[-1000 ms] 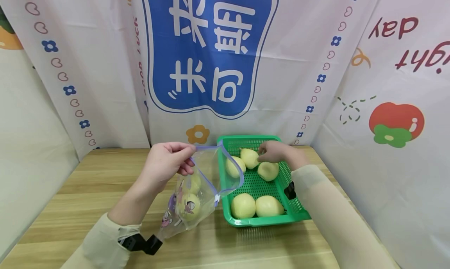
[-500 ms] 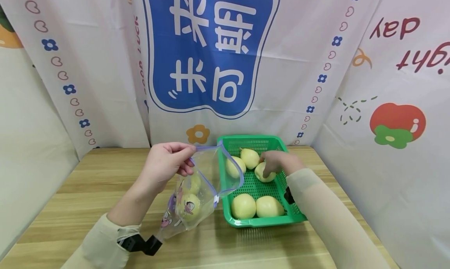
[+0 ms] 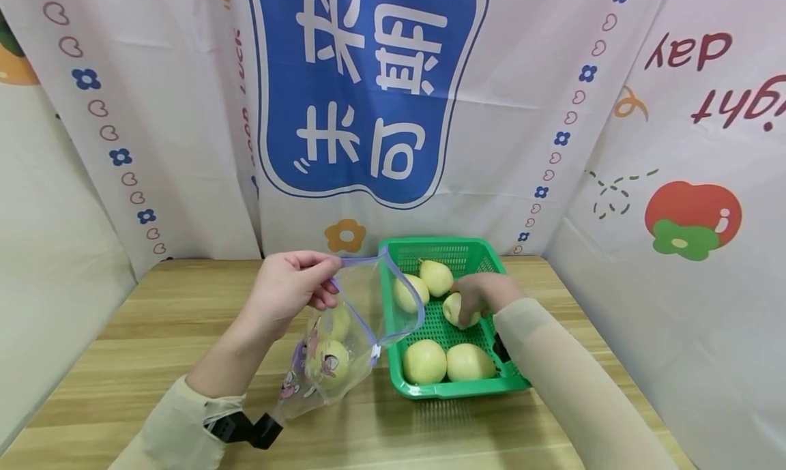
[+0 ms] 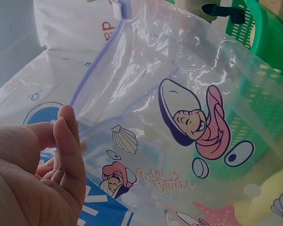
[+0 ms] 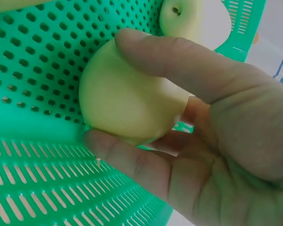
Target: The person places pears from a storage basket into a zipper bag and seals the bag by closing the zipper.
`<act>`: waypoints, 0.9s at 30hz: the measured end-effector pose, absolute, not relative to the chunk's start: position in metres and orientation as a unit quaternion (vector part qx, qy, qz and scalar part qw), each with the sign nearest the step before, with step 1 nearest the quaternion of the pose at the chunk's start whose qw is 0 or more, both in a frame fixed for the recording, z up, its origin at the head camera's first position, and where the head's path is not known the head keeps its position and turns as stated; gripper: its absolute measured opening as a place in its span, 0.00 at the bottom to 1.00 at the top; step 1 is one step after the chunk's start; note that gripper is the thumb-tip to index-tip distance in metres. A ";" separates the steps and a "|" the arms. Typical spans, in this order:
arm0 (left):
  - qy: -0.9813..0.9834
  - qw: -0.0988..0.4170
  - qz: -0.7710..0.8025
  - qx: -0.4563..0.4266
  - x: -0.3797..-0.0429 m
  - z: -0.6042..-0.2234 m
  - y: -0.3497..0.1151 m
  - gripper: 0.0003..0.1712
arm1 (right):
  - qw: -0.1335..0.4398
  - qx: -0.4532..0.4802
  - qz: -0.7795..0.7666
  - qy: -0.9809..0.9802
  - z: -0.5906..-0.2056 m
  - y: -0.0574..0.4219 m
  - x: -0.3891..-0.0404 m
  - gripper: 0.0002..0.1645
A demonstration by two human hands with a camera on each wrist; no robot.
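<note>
My left hand (image 3: 293, 286) pinches the purple upper edge of a clear zip bag (image 4: 141, 89) with printed cartoon figures. The bag's mouth gapes toward the green basket (image 3: 457, 389), and a white slider (image 3: 376, 351) sits at its near corner. Pale yellow pears (image 3: 331, 361) show through the film low in the bag. Inside the basket, my right hand (image 3: 482, 294) grips a pear (image 5: 127, 101), thumb on one side and fingers curled round the other. In the right wrist view, the pear lies close to the slotted basket wall.
Two pears (image 3: 437, 279) sit at the back left of the basket, and two more pears (image 3: 425, 362) lie along its near side. Bag and basket are on a wooden table (image 3: 153, 333). Printed cloth (image 3: 503, 115) hangs behind and at the sides.
My right hand has come down from the basket's back right onto the pear, closed round it and shifted it slightly toward me. My left hand and the bag have stayed put.
</note>
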State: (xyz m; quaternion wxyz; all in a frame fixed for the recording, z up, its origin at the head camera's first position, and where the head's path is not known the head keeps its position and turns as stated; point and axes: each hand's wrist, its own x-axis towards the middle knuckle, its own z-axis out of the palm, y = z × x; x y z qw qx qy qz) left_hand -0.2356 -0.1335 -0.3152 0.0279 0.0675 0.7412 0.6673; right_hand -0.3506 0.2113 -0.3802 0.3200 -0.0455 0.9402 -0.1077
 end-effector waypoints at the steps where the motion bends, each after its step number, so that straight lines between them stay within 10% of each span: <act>1: 0.741 0.028 0.668 0.067 -0.236 -0.315 -0.133 0.22 | 0.319 -0.049 -0.106 0.941 -0.381 0.211 -0.351 0.55; 14: 0.740 0.027 0.669 0.066 -0.237 -0.316 -0.133 0.22 | 0.312 -0.140 -0.165 0.925 -0.383 0.220 -0.352 0.49; 27: 0.742 0.027 0.667 0.060 -0.240 -0.318 -0.134 0.24 | 0.079 -0.207 -0.319 0.921 -0.351 0.213 -0.346 0.39</act>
